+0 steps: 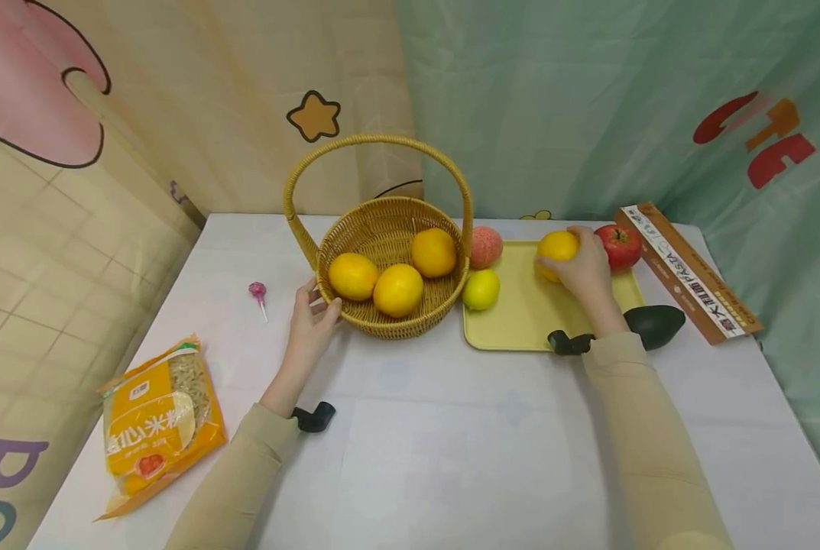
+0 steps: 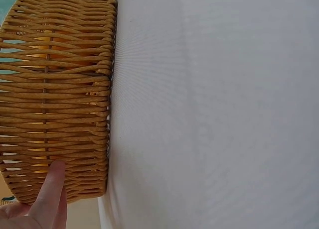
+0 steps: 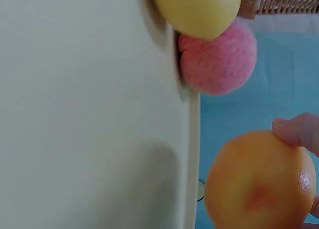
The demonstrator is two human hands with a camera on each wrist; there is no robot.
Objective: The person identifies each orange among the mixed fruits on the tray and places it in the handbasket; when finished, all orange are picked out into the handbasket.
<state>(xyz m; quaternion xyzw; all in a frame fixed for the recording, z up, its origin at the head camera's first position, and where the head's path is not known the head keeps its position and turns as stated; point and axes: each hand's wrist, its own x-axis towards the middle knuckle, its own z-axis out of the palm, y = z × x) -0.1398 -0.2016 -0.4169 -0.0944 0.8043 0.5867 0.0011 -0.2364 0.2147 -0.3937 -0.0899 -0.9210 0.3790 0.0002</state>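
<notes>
My left hand (image 1: 311, 317) holds the left side of a wicker basket (image 1: 410, 330). In the left wrist view, fingers (image 2: 50, 189) press against its woven wall. The basket has a tall arched handle and contains yellow-orange oranges (image 1: 434, 253). My right hand (image 1: 585, 267) grips another orange (image 3: 259, 184) near the back of a pale yellow tray (image 1: 513, 336). In the right wrist view, the thumb lies on this orange and the other fingers are mostly out of frame. A red apple (image 1: 620, 247) is just right of the right hand.
A yellow-green lemon (image 1: 481, 289) and a pink peach-like fruit (image 1: 486, 247) are between basket and tray. A pasta box (image 1: 691, 275) and a dark green oval object (image 1: 655, 326) lie at right. A lollipop (image 1: 257, 291) and a grain bag (image 1: 162, 428) lie at left.
</notes>
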